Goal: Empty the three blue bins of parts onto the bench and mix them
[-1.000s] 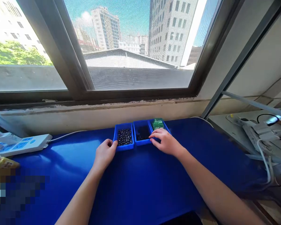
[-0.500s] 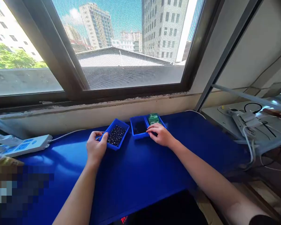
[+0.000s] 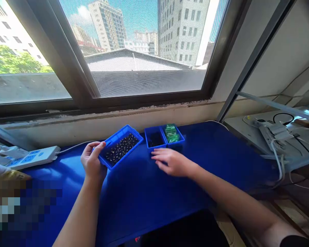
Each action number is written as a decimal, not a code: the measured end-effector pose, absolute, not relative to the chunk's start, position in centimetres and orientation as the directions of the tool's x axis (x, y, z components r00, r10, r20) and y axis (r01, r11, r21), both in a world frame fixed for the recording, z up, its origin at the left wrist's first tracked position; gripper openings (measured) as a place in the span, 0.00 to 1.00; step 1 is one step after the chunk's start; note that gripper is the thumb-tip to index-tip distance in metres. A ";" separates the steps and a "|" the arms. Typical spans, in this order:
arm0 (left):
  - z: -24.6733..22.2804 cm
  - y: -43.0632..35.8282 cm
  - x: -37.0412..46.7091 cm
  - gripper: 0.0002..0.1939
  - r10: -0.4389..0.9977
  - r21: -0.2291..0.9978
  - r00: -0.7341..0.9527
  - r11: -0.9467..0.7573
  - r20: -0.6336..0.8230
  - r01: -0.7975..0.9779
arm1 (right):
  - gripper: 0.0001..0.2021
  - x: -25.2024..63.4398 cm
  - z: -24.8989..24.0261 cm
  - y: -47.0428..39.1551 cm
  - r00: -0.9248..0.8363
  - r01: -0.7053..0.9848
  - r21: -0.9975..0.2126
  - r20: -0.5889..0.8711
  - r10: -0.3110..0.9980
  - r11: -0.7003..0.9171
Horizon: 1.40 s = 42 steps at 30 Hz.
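Observation:
My left hand (image 3: 93,158) grips the near left end of a blue plastic bin (image 3: 127,127), thumb over the rim. The bin is tilted, and many small dark shiny parts (image 3: 122,148) lie toward its lower right side. Their exact kind is too small to make out. My right hand (image 3: 172,162) hovers with fingers stretched out, just in front of a second blue bin (image 3: 158,148) that holds dark contents. Against that bin's right side stands a third blue bin (image 3: 181,139) with green circuit boards (image 3: 171,133) in it.
The bins are on a blue-covered table (image 3: 144,195) below a window. A white power strip (image 3: 33,157) and a packet (image 3: 7,175) are on the left. A metal frame post (image 3: 249,65) rises at the right, with a white device and cables (image 3: 275,132) beyond it.
My left hand has moved left and turned and tilted the bin, so the dark parts have slid to one side. My right hand has drawn back toward me from the bins on the right.

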<state>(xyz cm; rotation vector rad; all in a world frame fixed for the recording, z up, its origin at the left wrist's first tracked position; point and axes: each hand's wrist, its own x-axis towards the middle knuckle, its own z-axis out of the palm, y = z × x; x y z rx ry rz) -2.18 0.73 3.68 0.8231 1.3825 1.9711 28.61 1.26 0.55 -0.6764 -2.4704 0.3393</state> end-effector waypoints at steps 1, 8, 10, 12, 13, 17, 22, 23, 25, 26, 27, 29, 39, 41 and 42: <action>3.8 0.6 -2.0 0.13 0.756 0.949 -0.633 -0.298 0.167 -0.105 | 0.22 28.0 0.2 -0.2 -0.772 0.416 -0.399 0.319 0.549 0.817; 3.5 -0.6 1.1 0.13 0.812 0.926 -0.476 -0.377 0.337 0.013 | 0.28 25.9 0.0 -9.2 -0.979 -0.049 -0.595 0.187 0.079 0.802; 3.4 -1.1 2.2 0.13 0.844 0.923 -0.386 -0.380 0.371 0.057 | 0.17 26.4 1.4 -9.0 -0.959 -0.221 -0.721 0.284 -0.010 0.657; 3.4 -1.6 3.1 0.12 0.862 0.916 -0.310 -0.382 0.400 0.120 | 0.11 27.4 2.9 -7.2 -0.889 -0.150 -0.748 0.388 0.243 0.646; 3.4 -1.9 3.5 0.11 0.863 0.908 -0.282 -0.391 0.419 0.152 | 0.08 27.9 3.4 -5.9 -0.778 -0.114 -0.730 0.487 0.396 0.674; 2.9 -2.7 4.6 0.10 0.837 0.847 -0.179 -0.471 0.518 0.246 | 0.18 30.1 3.6 0.0 -0.165 0.119 -0.664 0.720 0.674 0.738; 1.3 -2.8 5.1 0.10 0.819 0.796 -0.058 -0.534 0.570 0.286 | 0.12 31.0 0.8 3.5 -0.024 0.228 -0.783 0.590 0.807 0.579; 1.0 -2.7 5.1 0.10 0.816 0.788 -0.037 -0.544 0.576 0.289 | 0.13 31.0 0.3 3.5 -0.097 0.223 -0.802 0.547 0.831 0.554; 0.6 -2.5 5.1 0.10 0.806 0.769 0.007 -0.568 0.592 0.293 | 0.13 31.0 -0.2 3.4 -0.231 0.229 -0.815 0.486 0.843 0.532; 0.4 -2.5 5.1 0.09 0.798 0.759 0.024 -0.581 0.602 0.294 | 0.13 31.0 -0.4 3.2 -0.272 0.236 -0.813 0.471 0.839 0.533; 0.3 -2.4 5.1 0.09 0.791 0.750 0.038 -0.593 0.611 0.293 | 0.12 30.9 -0.4 3.0 -0.295 0.241 -0.807 0.468 0.833 0.539; 0.1 -2.4 5.1 0.08 0.772 0.726 0.067 -0.621 0.632 0.295 | 0.11 30.9 -0.4 2.7 -0.301 0.240 -0.799 0.479 0.824 0.552; -0.2 -1.8 4.6 0.11 0.671 0.551 0.177 -0.708 0.720 0.442 | 0.11 31.1 -0.2 2.6 -0.315 0.281 -0.761 0.503 0.805 0.585; 0.0 -1.6 4.4 0.12 0.626 0.485 0.198 -0.735 0.755 0.474 | 0.11 31.2 -0.1 2.1 -0.307 0.384 -0.660 0.569 0.763 0.646; 0.1 -1.5 4.3 0.12 0.606 0.457 0.210 -0.746 0.767 0.484 | 0.10 31.2 -0.1 1.7 -0.303 0.448 -0.572 0.626 0.719 0.687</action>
